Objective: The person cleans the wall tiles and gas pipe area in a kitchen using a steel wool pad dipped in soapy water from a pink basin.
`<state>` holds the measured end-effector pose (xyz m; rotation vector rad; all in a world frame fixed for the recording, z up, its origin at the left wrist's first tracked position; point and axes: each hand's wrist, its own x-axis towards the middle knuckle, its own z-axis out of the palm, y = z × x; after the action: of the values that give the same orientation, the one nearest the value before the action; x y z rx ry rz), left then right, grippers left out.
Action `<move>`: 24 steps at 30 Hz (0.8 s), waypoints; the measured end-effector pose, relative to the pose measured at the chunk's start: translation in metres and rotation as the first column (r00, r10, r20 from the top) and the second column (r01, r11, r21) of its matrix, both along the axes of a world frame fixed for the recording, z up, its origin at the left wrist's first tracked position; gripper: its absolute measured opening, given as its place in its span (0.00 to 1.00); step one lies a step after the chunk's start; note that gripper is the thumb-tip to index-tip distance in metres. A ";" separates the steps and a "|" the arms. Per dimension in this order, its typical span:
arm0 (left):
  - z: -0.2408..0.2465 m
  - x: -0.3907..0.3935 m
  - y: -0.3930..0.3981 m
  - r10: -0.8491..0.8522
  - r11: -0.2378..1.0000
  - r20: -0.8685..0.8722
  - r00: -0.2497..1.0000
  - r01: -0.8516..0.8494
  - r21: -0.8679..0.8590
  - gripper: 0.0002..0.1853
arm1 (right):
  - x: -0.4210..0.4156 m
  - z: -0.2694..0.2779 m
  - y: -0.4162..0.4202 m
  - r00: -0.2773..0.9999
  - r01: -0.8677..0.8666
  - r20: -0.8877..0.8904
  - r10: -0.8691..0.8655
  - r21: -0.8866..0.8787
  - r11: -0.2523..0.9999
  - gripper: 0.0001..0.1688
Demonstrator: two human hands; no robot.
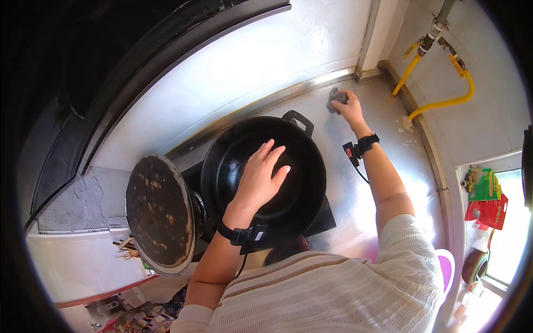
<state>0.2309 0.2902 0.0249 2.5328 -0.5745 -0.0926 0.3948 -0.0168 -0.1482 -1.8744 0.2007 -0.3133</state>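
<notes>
My right hand point(350, 107) grips a grey steel-wool scouring pad point(336, 100) against the metal counter point(345, 166), near its back corner. Over a large black wok point(300, 179) I hold my left hand point(261, 175), palm down, fingers apart and nothing in it. One loop handle point(300, 121) of the wok points toward the back. Left of the wok, a round pan or lid with a dark, scorched face point(160, 212) stands tilted on edge. Both wrists wear black straps with small cabled devices.
Yellow gas hoses point(445, 102) run from a pipe with valves at the right corner. A raised metal edge point(283, 98) borders the counter's back. Green point(483, 185) and red point(491, 210) packets stand by the window at right. Chopsticks point(127, 249) show at lower left.
</notes>
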 end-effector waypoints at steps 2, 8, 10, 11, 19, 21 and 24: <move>0.004 0.005 -0.011 -0.014 1.000 0.009 1.000 0.014 -0.002 0.26 | 0.016 -0.004 0.010 0.996 -0.002 0.083 0.013 -0.122 0.993 0.28; -0.001 0.036 -0.045 -0.068 0.992 0.166 0.984 0.049 0.117 0.32 | 0.060 0.018 0.084 0.961 -0.043 0.258 0.101 -0.220 0.974 0.26; -0.004 0.048 -0.054 -0.075 0.986 0.183 0.980 0.045 0.160 0.33 | 0.069 0.032 0.098 0.949 -0.107 0.260 0.177 -0.263 0.959 0.23; -0.006 0.053 -0.060 -0.081 0.983 0.180 0.980 0.049 0.176 0.33 | 0.075 0.032 0.099 0.938 -0.120 0.278 0.208 -0.302 0.946 0.22; -0.024 0.072 -0.073 -0.061 0.976 0.200 0.978 0.016 0.219 0.31 | 0.091 0.013 0.110 0.901 -0.002 0.386 0.199 -0.454 0.891 0.19; -0.021 0.072 -0.073 -0.047 0.974 0.178 0.983 0.005 0.227 0.31 | 0.094 0.014 0.103 0.912 0.051 0.389 0.128 -0.417 0.908 0.18; -0.020 0.071 -0.073 -0.041 0.981 0.171 0.984 0.007 0.196 0.31 | 0.109 0.013 0.060 0.898 0.299 0.411 -0.159 -0.303 0.905 0.17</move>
<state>0.3020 0.2170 0.0053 2.7429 -0.6952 0.0686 0.5042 0.0430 -0.1349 -2.1076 0.1071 -0.9243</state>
